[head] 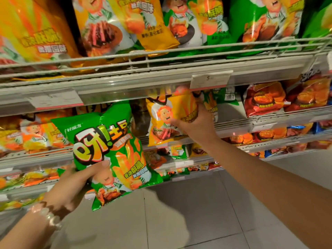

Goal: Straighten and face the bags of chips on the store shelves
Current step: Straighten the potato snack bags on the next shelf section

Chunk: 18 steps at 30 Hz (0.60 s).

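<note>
Head view. Nearest the camera, at 7 o'clock: left forearm with a beaded bracelet (pixel 47 215) on the wrist. Left hand (pixel 71 184) grips a green chip bag (pixel 109 153) clear of the shelves, thumb across the bag's front, fingers hidden behind it. Bag is face-on to the camera, tilted with its top leaning toward 11 o'clock, bottom corner hanging over the grey tiled floor (pixel 179 221).

Right arm comes in from 4 o'clock. Right hand (pixel 195 123) reaches to the middle shelf (pixel 233 127) just right of centre, holding a yellow chip bag (pixel 170 119) by its right edge: thumb on the front, fingers curled round the side. That bag stands roughly upright with its face out, its bottom at the shelf's front lip and its top tucked under the price rail (pixel 143 90) of the shelf above. A white price tag (pixel 210 79) reading 5 hangs on that rail directly above the hand.

At 12 o'clock, the upper wire shelf (pixel 161 56) carries yellow bags on the left and green bags on the right, leaning and overlapping. At 3 o'clock on the middle shelf: red chip bags (pixel 265 99), just beside a green bag showing its back with a barcode. At 9 o'clock: more yellow and orange bags, blurred. The lower shelves hold small mixed packs, too small to identify.
</note>
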Tool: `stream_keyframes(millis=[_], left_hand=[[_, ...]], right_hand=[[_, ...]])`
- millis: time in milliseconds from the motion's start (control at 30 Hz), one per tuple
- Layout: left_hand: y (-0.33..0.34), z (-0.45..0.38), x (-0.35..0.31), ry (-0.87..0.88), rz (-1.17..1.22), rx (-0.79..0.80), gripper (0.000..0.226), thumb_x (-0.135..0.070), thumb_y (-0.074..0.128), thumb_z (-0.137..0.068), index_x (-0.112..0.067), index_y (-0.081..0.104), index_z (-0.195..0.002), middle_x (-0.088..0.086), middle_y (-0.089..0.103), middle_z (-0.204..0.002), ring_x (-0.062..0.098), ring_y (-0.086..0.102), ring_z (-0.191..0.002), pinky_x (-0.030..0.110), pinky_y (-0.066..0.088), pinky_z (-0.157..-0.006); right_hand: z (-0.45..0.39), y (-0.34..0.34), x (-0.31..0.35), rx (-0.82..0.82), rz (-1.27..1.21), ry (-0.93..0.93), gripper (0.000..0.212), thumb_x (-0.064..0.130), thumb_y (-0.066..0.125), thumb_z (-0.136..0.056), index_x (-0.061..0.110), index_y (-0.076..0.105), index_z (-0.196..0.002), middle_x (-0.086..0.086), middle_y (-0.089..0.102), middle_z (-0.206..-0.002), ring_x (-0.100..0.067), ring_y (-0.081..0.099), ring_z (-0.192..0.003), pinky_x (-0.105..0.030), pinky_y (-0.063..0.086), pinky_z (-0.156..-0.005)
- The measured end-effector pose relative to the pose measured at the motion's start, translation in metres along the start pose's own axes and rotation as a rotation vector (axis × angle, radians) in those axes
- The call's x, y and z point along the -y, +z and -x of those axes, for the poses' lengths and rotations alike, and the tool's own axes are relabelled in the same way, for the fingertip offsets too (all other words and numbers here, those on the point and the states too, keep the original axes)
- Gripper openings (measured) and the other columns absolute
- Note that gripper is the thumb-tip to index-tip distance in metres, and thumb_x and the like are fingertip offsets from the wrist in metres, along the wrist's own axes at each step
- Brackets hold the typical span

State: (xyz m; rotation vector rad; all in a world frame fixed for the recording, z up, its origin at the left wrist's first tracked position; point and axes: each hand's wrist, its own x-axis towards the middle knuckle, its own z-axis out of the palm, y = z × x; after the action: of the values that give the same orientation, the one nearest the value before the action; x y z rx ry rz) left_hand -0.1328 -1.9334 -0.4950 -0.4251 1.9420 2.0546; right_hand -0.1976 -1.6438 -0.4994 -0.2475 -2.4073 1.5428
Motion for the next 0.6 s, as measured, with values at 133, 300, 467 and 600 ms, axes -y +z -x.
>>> stream_keyframes(millis=[133, 300, 467, 600], left_hand=[[-0.019, -0.003, 0.002, -0.007, 0.039, -0.025, 0.031, -0.014, 0.067, -0.064, -0.009, 0.063, -0.095, -0.003, 0.064, -0.053, 0.009, 0.058, -0.040, 0.016, 0.040, -0.034], [-0.038, -0.003, 0.004, -0.030, -0.004, 0.008, 0.043, -0.014, 0.067, -0.066, -0.014, 0.064, -0.109, 0.006, 0.074, -0.095, 0.023, 0.072, -0.080, 0.034, 0.054, -0.061], [-0.045, -0.003, 0.003, -0.030, -0.011, -0.002, 0.046, -0.013, 0.066, -0.066, -0.014, 0.063, -0.112, 0.009, 0.073, -0.100, 0.026, 0.071, -0.084, 0.039, 0.050, -0.072], [-0.042, -0.002, 0.004, -0.056, 0.003, 0.001, 0.044, -0.012, 0.068, -0.065, -0.013, 0.064, -0.109, 0.011, 0.072, -0.101, 0.027, 0.071, -0.084, 0.040, 0.051, -0.073]], right_hand=[[-0.010, 0.031, 0.002, -0.063, 0.059, -0.009, 0.074, 0.028, 0.088, -0.063, 0.002, 0.050, -0.121, -0.016, 0.058, -0.115, -0.031, 0.057, -0.107, -0.039, 0.049, -0.085], [-0.020, 0.060, -0.001, -0.051, 0.074, 0.051, 0.076, 0.038, 0.084, -0.066, 0.007, 0.046, -0.125, -0.011, 0.055, -0.122, -0.025, 0.054, -0.112, -0.026, 0.040, -0.080], [-0.034, 0.071, 0.004, -0.052, 0.098, 0.079, 0.070, 0.044, 0.079, -0.072, 0.011, 0.050, -0.125, -0.007, 0.059, -0.122, -0.025, 0.055, -0.115, -0.027, 0.040, -0.083], [-0.046, 0.075, 0.005, 0.034, 0.215, 0.116, 0.082, 0.050, 0.074, -0.074, 0.006, 0.040, -0.136, -0.011, 0.052, -0.134, -0.028, 0.047, -0.127, -0.030, 0.039, -0.095]])
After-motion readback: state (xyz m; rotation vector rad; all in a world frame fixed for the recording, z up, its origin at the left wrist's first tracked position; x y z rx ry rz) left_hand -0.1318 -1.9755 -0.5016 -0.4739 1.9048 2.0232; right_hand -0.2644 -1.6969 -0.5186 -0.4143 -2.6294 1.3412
